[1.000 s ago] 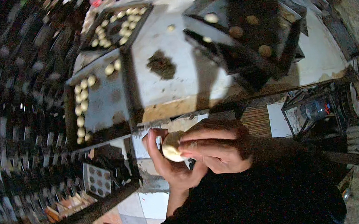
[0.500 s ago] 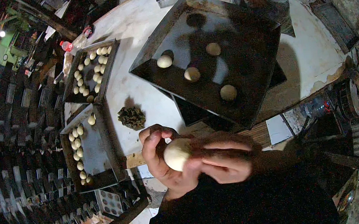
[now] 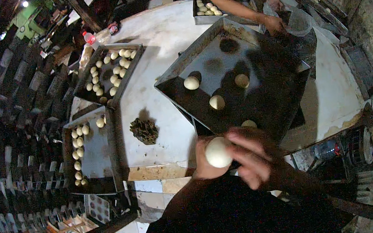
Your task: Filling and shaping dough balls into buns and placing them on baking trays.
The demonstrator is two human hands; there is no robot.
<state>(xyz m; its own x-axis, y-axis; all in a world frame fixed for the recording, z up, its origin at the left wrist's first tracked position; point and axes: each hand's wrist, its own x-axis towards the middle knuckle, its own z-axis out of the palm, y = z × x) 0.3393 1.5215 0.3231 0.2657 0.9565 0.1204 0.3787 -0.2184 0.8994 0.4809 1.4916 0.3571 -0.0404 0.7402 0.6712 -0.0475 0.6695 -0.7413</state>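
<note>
A smooth, pale dough ball [image 3: 219, 152] rests in my left hand [image 3: 205, 162], whose fingers curl around it from behind and the left. Against the ball's right side, my right hand [image 3: 255, 154] is smeared by motion, so its grip is unclear. Just beyond my hands lies a large dark metal tray [image 3: 278, 94] with several dough balls spaced apart in it, such as one dough ball [image 3: 191, 83] near its left wall. My right hand partly covers the nearest ball in that tray. To the left, a dark, crumbly lump [image 3: 144, 130] sits on the white tabletop [image 3: 164, 143].
Two trays of dough balls stand at the left, a near tray [image 3: 94, 153] and a farther tray [image 3: 110, 79]. Across the table, a co-worker's arms [image 3: 233, 7] reach toward a clear plastic bag [image 3: 297, 22] beside another dough tray [image 3: 211, 18].
The view has shifted, and my hands with the ball now appear farther right, over the big tray's near edge. My right fingers have lifted partly off the ball. More of the co-worker shows.
</note>
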